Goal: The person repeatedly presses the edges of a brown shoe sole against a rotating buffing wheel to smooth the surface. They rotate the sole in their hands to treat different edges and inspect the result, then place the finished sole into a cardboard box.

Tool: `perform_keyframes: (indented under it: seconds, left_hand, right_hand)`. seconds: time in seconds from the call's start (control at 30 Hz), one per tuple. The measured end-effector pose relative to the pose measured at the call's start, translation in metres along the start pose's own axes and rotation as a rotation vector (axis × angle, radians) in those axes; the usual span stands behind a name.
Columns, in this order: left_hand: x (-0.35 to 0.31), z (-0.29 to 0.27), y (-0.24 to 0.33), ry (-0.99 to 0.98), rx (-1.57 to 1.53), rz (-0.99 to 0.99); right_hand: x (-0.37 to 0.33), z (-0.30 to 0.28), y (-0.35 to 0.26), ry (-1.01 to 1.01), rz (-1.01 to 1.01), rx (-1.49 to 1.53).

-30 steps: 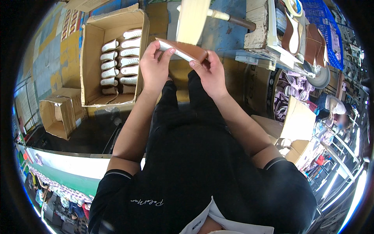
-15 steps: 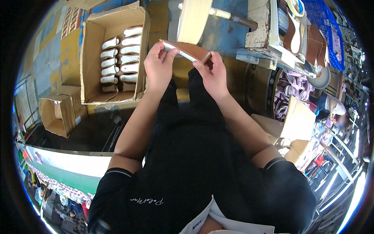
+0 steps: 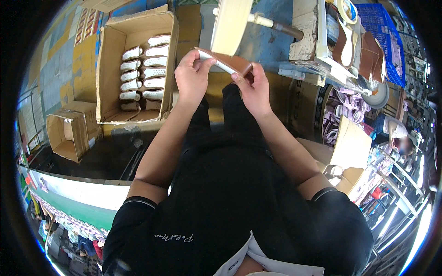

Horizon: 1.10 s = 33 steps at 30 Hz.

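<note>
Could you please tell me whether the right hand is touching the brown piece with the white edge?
Touching: the head view shows the right hand holding the brown piece at its right end, thumb against the near edge.

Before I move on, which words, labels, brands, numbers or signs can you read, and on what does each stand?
Black shirt: white script lettering, legible but not copied out here.
Brown carton right of the legs: dark printed letters, shaded and partly hidden, too unclear to read whole.
White collar: small dark mark inside, too small to read.
Held brown-and-white piece: no lettering shows.
</note>
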<state>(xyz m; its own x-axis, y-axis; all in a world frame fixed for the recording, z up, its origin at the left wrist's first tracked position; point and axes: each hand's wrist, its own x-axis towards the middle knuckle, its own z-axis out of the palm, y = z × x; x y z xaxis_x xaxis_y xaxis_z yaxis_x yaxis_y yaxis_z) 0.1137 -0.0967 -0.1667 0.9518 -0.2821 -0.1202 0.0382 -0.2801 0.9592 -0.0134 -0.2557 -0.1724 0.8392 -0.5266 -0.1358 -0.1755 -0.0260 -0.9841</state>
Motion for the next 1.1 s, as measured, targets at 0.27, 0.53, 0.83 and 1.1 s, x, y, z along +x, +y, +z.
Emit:
perform_keyframes:
  seconds: [0.27, 0.53, 0.83, 1.1]
  left_hand:
    - [-0.001, 0.003, -0.005, -0.019, -0.018, -0.016]
    - [-0.005, 0.006, -0.010, -0.015, -0.078, 0.068]
    - [-0.028, 0.002, -0.001, 0.047, -0.185, 0.099]
    - [-0.062, -0.021, 0.029, 0.060, -0.161, 0.401]
  right_hand:
    - [-0.001, -0.004, -0.001, -0.037, 0.079, -0.045]
    - [-0.007, -0.007, -0.004, -0.034, 0.139, -0.200]
    - [-0.025, -0.013, -0.014, -0.027, -0.037, 0.016]
    - [-0.041, -0.039, -0.058, -0.093, -0.445, -0.340]
